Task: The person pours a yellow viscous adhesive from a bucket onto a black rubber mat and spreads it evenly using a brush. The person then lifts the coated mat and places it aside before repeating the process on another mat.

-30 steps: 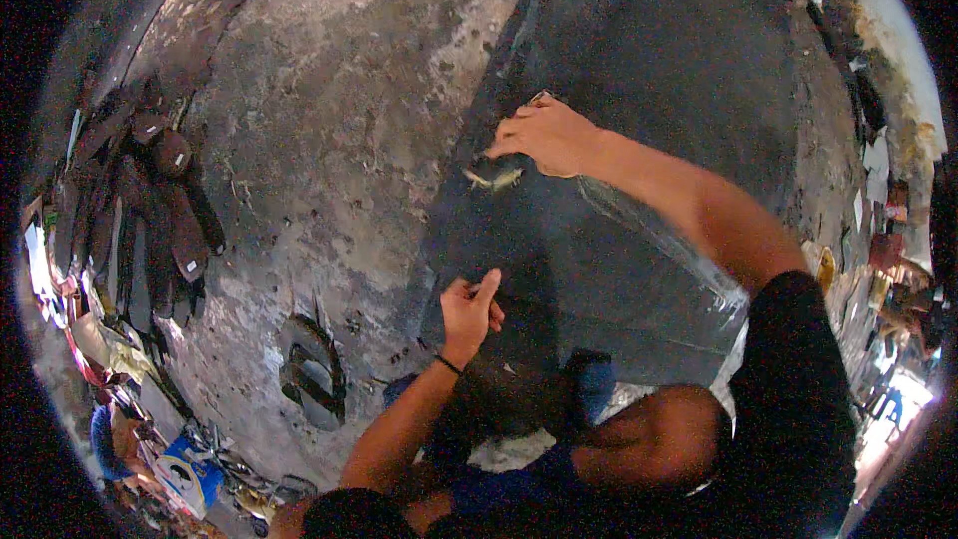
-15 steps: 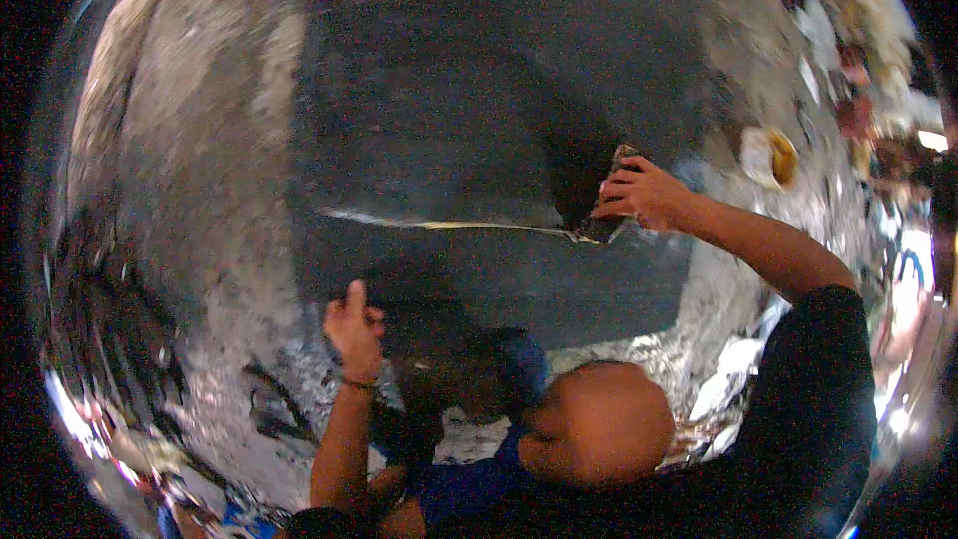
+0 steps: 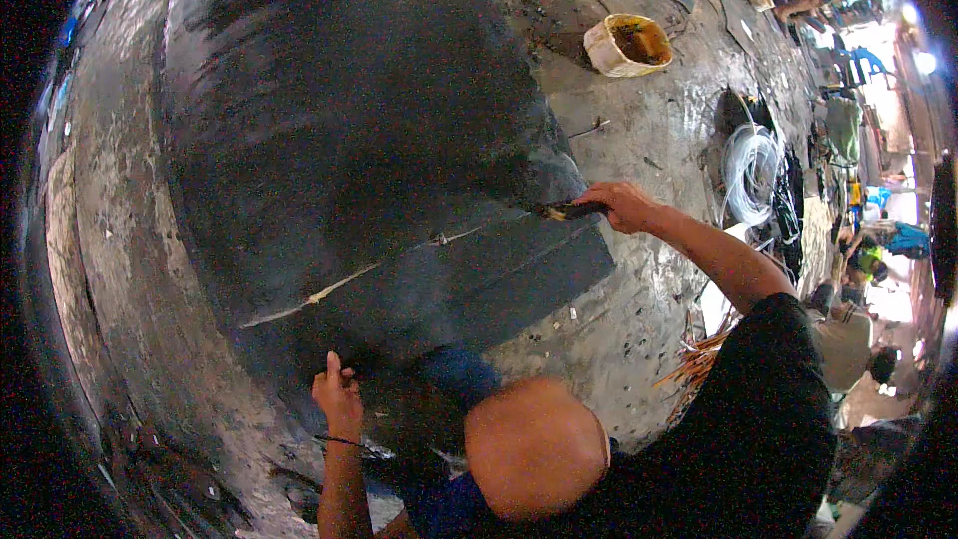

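Observation:
A large black sheet (image 3: 329, 110) lies flat on the floor. Across its near part runs a thin, pale, slanting line (image 3: 349, 284), broken in places. At the sheet's right edge my right hand (image 3: 624, 208) is closed around a dark, flat tool (image 3: 574, 210), its kind unclear. The tool's light-coloured tip meets the sheet near the line's right end. My left hand (image 3: 337, 397) hovers near the sheet's near edge, one digit stretched up and the others loosely curled, with nothing visible in it.
A dirty white bucket (image 3: 624, 48) with brown contents stands beyond the sheet. On the right lie a coil of clear tubing (image 3: 753, 175) and a bundle of thin sticks (image 3: 694, 364). Other people (image 3: 843, 339) are at the far right. My bare knee (image 3: 539, 449) is close in front.
My view has swung, so the sheet now appears tilted and the bucket farther left. The tool has gone from broad and upright to nearly edge-on. My left hand appears lower.

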`<state>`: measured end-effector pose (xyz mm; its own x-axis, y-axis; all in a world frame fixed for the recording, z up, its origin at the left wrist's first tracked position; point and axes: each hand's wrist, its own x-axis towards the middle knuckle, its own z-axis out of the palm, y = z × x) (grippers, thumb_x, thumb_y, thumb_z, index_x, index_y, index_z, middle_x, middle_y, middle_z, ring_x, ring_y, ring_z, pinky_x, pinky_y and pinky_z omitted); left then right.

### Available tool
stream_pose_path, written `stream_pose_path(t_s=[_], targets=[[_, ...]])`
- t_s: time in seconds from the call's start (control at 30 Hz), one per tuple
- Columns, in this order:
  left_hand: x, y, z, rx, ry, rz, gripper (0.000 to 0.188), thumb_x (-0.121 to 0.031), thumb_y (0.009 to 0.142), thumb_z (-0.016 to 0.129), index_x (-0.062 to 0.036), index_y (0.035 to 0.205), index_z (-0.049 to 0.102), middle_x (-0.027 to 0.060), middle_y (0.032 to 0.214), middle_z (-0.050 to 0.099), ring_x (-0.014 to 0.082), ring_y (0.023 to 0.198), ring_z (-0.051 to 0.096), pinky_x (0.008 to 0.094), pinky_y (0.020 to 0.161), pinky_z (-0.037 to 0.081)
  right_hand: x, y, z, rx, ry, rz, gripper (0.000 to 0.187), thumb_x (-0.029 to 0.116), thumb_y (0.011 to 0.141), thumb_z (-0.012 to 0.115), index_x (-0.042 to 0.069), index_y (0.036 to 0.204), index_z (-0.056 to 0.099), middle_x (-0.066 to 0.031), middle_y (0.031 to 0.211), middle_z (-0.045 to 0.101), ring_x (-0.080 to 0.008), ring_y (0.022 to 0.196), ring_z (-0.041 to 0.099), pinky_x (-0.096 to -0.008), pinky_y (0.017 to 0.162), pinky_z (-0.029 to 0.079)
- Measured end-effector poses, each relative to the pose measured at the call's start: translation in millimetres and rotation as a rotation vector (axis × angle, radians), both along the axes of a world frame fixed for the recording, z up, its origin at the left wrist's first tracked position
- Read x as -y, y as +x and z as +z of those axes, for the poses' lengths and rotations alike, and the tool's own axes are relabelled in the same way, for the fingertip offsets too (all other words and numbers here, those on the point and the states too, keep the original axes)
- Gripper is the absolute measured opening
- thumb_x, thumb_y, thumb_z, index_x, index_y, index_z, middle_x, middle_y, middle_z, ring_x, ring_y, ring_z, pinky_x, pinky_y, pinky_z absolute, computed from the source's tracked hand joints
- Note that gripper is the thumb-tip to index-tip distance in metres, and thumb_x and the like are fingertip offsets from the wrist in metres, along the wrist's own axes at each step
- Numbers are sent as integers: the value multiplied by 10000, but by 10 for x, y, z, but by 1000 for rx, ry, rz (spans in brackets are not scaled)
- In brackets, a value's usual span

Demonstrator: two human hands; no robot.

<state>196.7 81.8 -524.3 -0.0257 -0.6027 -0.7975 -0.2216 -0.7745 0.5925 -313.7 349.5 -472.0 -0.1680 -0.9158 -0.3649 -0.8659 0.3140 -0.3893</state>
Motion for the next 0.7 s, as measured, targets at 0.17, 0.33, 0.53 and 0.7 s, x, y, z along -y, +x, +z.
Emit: stream_pose_path(t_s=[0.17, 0.33, 0.53, 0.7], targets=[[261, 138, -48, 44, -219, 70, 303, -290, 849, 679, -137, 719, 452, -20, 607, 480, 65, 526, 486, 215, 406, 335, 820, 170, 361, 160, -279, -598, 326, 196, 801, 640, -2, 1053, 584, -165, 936, 646, -228, 858, 617, -371, 774, 474], [765, 338, -13, 124, -225, 0, 305, -342, 843, 676, -134, 770, 465, -25, 671, 514, 80, 620, 555, 234, 446, 364, 1379, -187, 367, 110, -313, -586, 392, 235, 779, 655, -30, 1057, 576, -200, 947, 643, -297, 877, 629, -407, 767, 481], [762, 295, 45, 184, -185, -48, 316, -356, 830, 689, -128, 785, 476, -14, 720, 548, 97, 669, 597, 240, 463, 384, 1905, -130, -260, -250, -154, -348, 410, 223, 798, 573, 99, 1186, 526, -169, 1036, 633, -353, 950, 618, -491, 790, 505], [759, 450, -169, 207, -220, -109, 326, -365, 827, 690, -130, 776, 471, -8, 706, 560, 90, 647, 585, 237, 461, 386, 1937, -390, -394, -324, -198, 16, 444, 77, 742, 586, 165, 1176, 553, -90, 1066, 620, -309, 996, 597, -420, 811, 510]])
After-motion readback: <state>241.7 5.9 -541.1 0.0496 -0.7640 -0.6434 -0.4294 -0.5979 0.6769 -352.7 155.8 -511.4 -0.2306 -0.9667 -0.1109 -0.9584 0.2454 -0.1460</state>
